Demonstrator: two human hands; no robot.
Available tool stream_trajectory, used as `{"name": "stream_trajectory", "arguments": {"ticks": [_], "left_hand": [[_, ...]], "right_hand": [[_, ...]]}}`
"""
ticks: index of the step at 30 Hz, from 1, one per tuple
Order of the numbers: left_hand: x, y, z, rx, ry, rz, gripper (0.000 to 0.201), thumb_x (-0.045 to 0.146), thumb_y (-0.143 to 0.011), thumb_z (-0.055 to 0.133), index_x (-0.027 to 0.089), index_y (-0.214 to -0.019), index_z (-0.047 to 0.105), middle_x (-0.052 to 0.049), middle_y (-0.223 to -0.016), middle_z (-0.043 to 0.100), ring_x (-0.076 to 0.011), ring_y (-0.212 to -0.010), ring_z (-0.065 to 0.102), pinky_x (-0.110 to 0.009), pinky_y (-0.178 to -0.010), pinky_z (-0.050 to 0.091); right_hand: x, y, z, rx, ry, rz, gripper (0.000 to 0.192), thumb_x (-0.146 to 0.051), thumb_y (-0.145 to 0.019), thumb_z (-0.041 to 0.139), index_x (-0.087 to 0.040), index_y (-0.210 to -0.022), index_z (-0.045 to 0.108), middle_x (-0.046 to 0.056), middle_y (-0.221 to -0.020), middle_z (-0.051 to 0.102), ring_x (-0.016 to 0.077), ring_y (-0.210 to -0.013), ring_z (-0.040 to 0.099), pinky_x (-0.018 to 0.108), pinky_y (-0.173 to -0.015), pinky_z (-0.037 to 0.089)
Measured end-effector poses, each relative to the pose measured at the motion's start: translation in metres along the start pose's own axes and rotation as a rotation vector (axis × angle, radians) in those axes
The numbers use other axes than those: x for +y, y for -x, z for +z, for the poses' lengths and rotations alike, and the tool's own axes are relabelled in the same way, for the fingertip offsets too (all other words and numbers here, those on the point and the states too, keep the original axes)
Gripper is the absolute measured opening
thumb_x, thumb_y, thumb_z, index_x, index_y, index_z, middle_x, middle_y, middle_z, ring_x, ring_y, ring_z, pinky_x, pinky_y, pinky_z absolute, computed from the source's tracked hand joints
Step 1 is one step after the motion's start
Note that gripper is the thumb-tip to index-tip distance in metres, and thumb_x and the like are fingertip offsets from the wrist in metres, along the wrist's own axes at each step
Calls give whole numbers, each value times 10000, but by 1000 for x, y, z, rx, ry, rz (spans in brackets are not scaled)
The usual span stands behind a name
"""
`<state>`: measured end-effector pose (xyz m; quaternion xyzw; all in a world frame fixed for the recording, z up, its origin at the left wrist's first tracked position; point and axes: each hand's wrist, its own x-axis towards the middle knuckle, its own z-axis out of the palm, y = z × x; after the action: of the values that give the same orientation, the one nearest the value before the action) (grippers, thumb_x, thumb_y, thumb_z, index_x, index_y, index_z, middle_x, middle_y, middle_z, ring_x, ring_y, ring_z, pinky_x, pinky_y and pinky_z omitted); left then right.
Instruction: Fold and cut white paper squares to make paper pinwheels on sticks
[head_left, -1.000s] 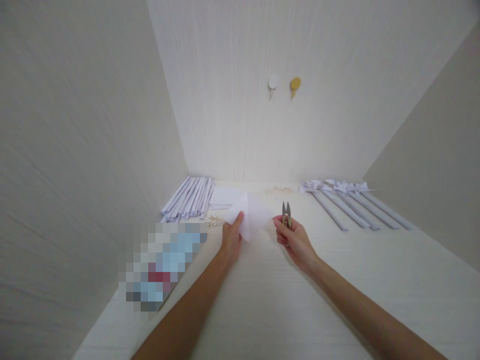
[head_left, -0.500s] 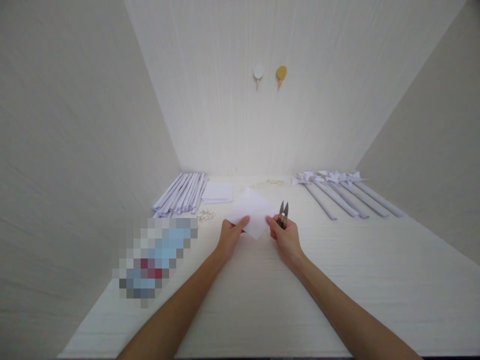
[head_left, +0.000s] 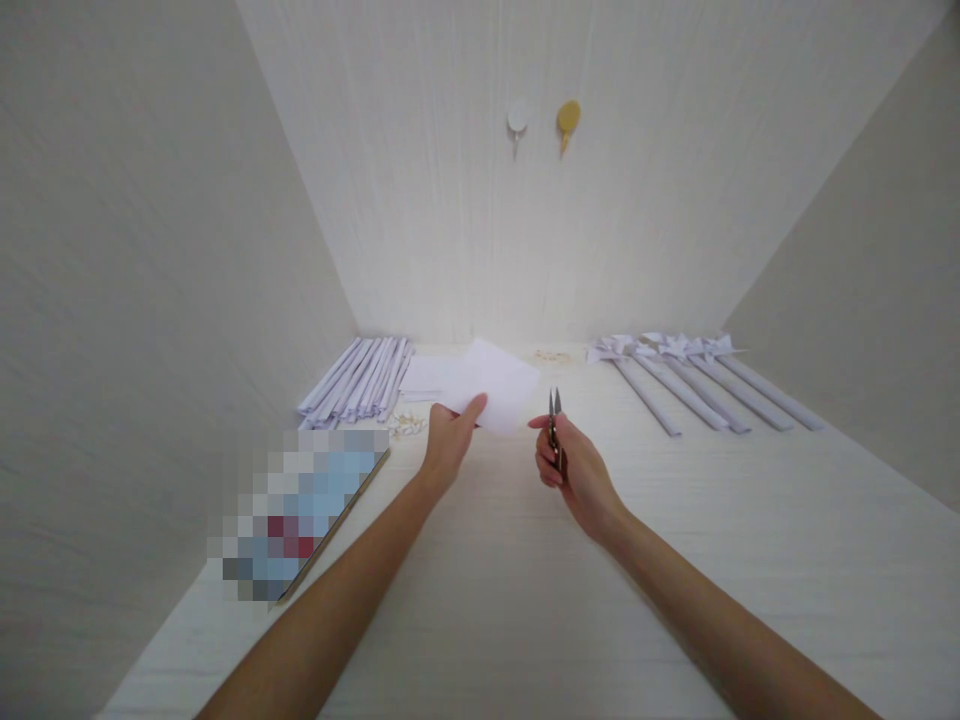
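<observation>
A square sheet of white paper (head_left: pixel 504 385) is pinched at its lower left edge by my left hand (head_left: pixel 450 440), thumb on top. My right hand (head_left: pixel 574 460) is wrapped round a pair of thread snips (head_left: pixel 556 430), whose two pointed blades stick up, slightly parted. The snips are to the right of the sheet and do not touch it. Behind the sheet, partly covered by it, lies a stack of white paper (head_left: pixel 427 375) on the white table (head_left: pixel 495 600).
Rolled paper sticks (head_left: pixel 356 380) lie in a bundle at the back left. Small pale pieces (head_left: pixel 407 425) are near my left hand. A blurred-out flat object (head_left: pixel 315 520) rests at the left. Paper pinwheels on sticks (head_left: pixel 686 385) lie at the back right. Two hooks (head_left: pixel 568 118) are on the wall.
My right hand has let go of the paper and moved slightly down, turning the snips upright. My left hand has tilted the sheet and shifted it a little up and left.
</observation>
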<state>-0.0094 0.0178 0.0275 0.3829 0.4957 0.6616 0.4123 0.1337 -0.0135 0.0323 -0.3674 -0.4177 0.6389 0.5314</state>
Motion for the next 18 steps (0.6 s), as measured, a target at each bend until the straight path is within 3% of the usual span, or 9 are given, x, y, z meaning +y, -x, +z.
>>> {"name": "stream_trajectory", "arguments": {"ticks": [5,10,18], "left_hand": [[16,-9,12,47,28,21,384,385,-505,731,65,-701,647,-73,-680,666,-157,-664,595,-247,-588,492],[14,-10,15,34,-11,32,359,390,-544,710,73,-700,648,-60,-692,665,-132,-620,582,-236,-560,494],[12,-7,19,12,-11,-30,330,377,-572,700,87,-719,645,-38,-642,648,-131,-567,575,-249,-524,509]], "right_hand": [[13,0,6,-82,6,-17,349,-533,-744,522,-189,-783,477,-96,-520,377,23,-370,299,182,-373,201],[22,3,8,-262,-14,101,308,-534,-786,462,-233,-825,405,-110,-502,397,29,-331,237,161,-320,147],[22,1,1,-173,-26,134,385,-579,-745,481,-201,-809,448,-97,-526,370,20,-351,222,175,-339,124]]}}
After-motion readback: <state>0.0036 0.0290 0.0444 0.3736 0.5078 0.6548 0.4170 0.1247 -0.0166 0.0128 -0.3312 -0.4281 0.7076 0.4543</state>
